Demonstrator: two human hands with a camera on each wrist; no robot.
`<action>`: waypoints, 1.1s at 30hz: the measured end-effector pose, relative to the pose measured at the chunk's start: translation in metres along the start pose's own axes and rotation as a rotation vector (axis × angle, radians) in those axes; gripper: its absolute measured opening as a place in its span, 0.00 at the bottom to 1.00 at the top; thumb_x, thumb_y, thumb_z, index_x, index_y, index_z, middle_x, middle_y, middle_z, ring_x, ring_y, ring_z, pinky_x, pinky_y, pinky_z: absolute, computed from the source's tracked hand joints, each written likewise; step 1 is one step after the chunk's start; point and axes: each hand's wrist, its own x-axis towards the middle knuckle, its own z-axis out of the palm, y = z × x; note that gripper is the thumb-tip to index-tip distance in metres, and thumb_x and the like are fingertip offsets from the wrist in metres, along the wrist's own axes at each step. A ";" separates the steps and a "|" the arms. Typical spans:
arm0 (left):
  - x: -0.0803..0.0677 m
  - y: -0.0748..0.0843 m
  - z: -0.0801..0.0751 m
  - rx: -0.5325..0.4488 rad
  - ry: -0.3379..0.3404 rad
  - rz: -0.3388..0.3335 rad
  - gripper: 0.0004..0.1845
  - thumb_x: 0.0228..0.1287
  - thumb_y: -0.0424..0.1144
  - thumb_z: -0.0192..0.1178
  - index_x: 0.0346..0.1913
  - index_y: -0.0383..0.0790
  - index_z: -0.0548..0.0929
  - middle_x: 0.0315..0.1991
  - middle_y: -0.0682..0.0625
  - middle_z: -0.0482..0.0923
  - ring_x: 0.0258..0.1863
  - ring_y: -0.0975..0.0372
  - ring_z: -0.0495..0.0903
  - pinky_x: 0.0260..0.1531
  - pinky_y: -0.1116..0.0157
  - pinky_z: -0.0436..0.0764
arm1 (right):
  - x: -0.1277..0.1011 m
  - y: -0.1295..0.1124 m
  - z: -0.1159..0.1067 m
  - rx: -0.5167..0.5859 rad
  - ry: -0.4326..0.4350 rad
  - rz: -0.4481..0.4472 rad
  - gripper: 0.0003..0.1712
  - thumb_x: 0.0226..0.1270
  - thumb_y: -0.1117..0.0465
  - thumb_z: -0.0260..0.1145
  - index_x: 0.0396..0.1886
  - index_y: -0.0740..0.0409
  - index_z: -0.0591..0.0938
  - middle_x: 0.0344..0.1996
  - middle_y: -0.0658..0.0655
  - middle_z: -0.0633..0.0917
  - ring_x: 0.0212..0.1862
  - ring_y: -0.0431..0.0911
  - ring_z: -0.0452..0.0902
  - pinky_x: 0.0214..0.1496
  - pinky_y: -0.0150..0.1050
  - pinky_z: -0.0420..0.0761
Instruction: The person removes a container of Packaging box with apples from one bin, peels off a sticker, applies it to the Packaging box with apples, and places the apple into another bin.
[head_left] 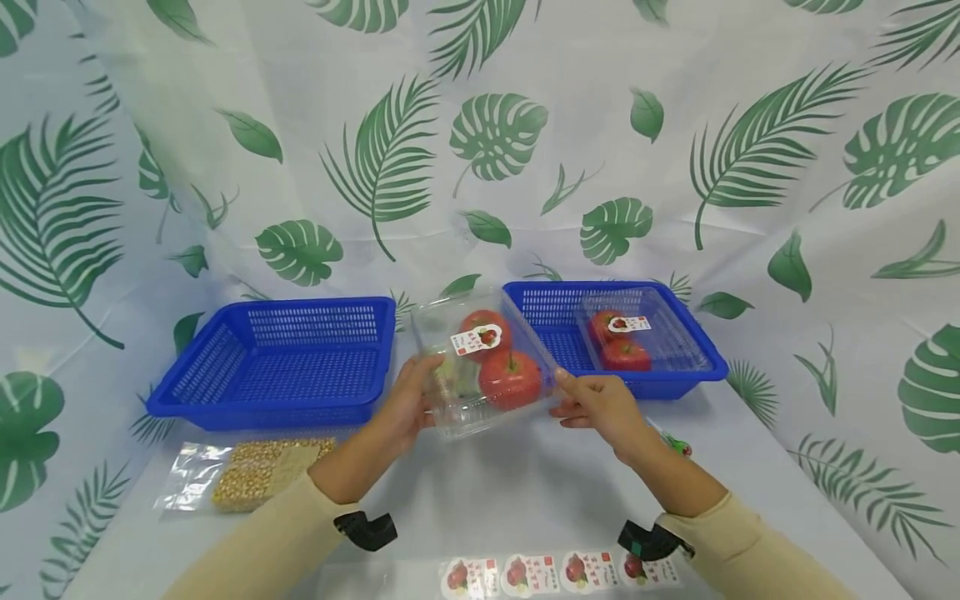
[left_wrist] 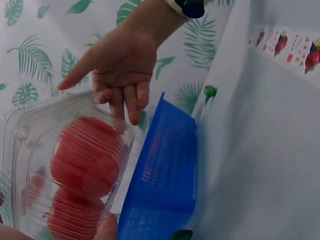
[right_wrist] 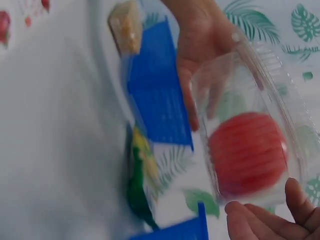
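Observation:
A clear plastic clamshell box [head_left: 487, 367] with two red fruits [head_left: 510, 379] inside and a fruit sticker [head_left: 476, 339] on its lid is held above the table, between the two blue baskets. My left hand [head_left: 408, 402] grips its left side, fingers curled round the wall. My right hand [head_left: 596, 404] holds its right edge, thumb on top and fingers below. The left wrist view shows the box [left_wrist: 75, 160] with the right hand [left_wrist: 120, 65] on its rim. In the right wrist view, the box [right_wrist: 250, 145] sits between the left hand [right_wrist: 200, 45] and my right fingertips [right_wrist: 265, 222].
An empty blue basket [head_left: 277, 367] stands at the left. The right blue basket [head_left: 547, 312] holds another clear box of red fruit [head_left: 626, 337]. A bag of yellow kernels [head_left: 255, 471] lies front left, a strip of stickers [head_left: 562, 573] along the front edge, and a small green item [head_left: 678, 446] by my right wrist.

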 end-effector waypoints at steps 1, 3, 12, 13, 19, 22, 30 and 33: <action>0.004 0.001 0.000 0.005 0.001 -0.001 0.31 0.65 0.53 0.53 0.65 0.45 0.57 0.49 0.38 0.74 0.32 0.57 0.83 0.30 0.61 0.83 | 0.003 0.000 -0.005 -0.054 0.018 -0.025 0.32 0.71 0.42 0.59 0.36 0.71 0.83 0.43 0.67 0.85 0.44 0.57 0.84 0.46 0.48 0.82; 0.011 0.002 -0.001 0.027 0.006 -0.003 0.34 0.64 0.53 0.53 0.69 0.46 0.55 0.50 0.40 0.73 0.34 0.57 0.82 0.31 0.61 0.82 | 0.011 0.003 -0.016 -0.152 0.068 -0.058 0.35 0.70 0.38 0.58 0.42 0.71 0.84 0.41 0.64 0.86 0.45 0.55 0.84 0.48 0.48 0.82; 0.036 0.012 -0.004 0.056 0.014 -0.037 0.39 0.63 0.57 0.53 0.72 0.50 0.52 0.60 0.36 0.67 0.47 0.50 0.78 0.36 0.59 0.81 | 0.055 0.032 -0.093 -0.221 0.226 0.036 0.39 0.66 0.34 0.59 0.47 0.70 0.76 0.48 0.65 0.78 0.52 0.59 0.75 0.55 0.47 0.78; 0.038 0.014 -0.004 0.061 0.014 -0.038 0.39 0.63 0.58 0.53 0.72 0.50 0.52 0.62 0.35 0.66 0.50 0.48 0.77 0.38 0.58 0.81 | 0.058 0.035 -0.100 -0.206 0.232 0.043 0.39 0.66 0.35 0.59 0.49 0.71 0.76 0.52 0.67 0.77 0.54 0.60 0.75 0.56 0.48 0.77; 0.059 0.023 0.002 0.090 0.011 -0.066 0.42 0.63 0.61 0.54 0.75 0.51 0.52 0.69 0.41 0.60 0.64 0.48 0.66 0.57 0.49 0.71 | 0.073 0.046 -0.136 -0.418 0.341 0.092 0.42 0.64 0.31 0.58 0.55 0.67 0.75 0.52 0.69 0.76 0.52 0.61 0.72 0.49 0.50 0.77; 0.071 0.024 0.007 0.083 0.003 -0.078 0.42 0.62 0.60 0.54 0.75 0.51 0.52 0.67 0.40 0.64 0.63 0.49 0.67 0.57 0.49 0.70 | 0.079 0.047 -0.152 -0.576 0.324 0.124 0.47 0.64 0.29 0.56 0.59 0.69 0.72 0.54 0.72 0.74 0.54 0.65 0.69 0.50 0.58 0.76; 0.086 0.021 0.017 0.103 -0.068 -0.074 0.47 0.62 0.62 0.52 0.77 0.49 0.43 0.60 0.33 0.72 0.52 0.42 0.77 0.35 0.59 0.81 | 0.095 0.048 -0.173 -0.851 0.148 0.197 0.55 0.64 0.32 0.58 0.64 0.81 0.62 0.58 0.81 0.68 0.58 0.73 0.65 0.56 0.65 0.71; 0.089 0.019 0.018 0.097 -0.095 -0.079 0.47 0.62 0.63 0.52 0.77 0.49 0.44 0.63 0.32 0.68 0.55 0.40 0.76 0.42 0.55 0.81 | 0.099 0.047 -0.174 -0.893 0.119 0.225 0.57 0.65 0.30 0.56 0.64 0.83 0.61 0.56 0.82 0.68 0.56 0.73 0.66 0.55 0.66 0.71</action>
